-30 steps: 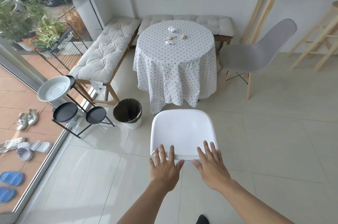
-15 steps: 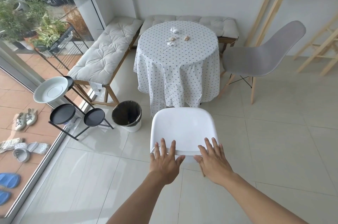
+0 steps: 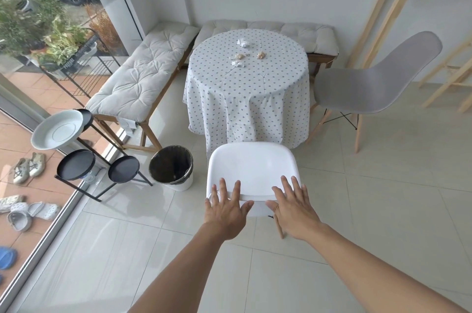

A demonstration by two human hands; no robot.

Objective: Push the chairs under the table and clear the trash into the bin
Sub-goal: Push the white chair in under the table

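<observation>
Hands, left [image 3: 226,211] and right [image 3: 293,206], lie open and flat on the backrest of the white moulded plastic chair [image 3: 252,169], just before the round polka-dot-clothed worktop [image 3: 247,77]. Chair-pushing is under way; next likely calls for a straight forward shove.

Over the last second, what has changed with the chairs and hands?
The white chair has slid forward until its front edge meets the tablecloth hem of the table. The left hand and right hand stay spread flat on its backrest, pushing, not gripping. The grey chair, the trash on the table and the bin are unchanged.
</observation>
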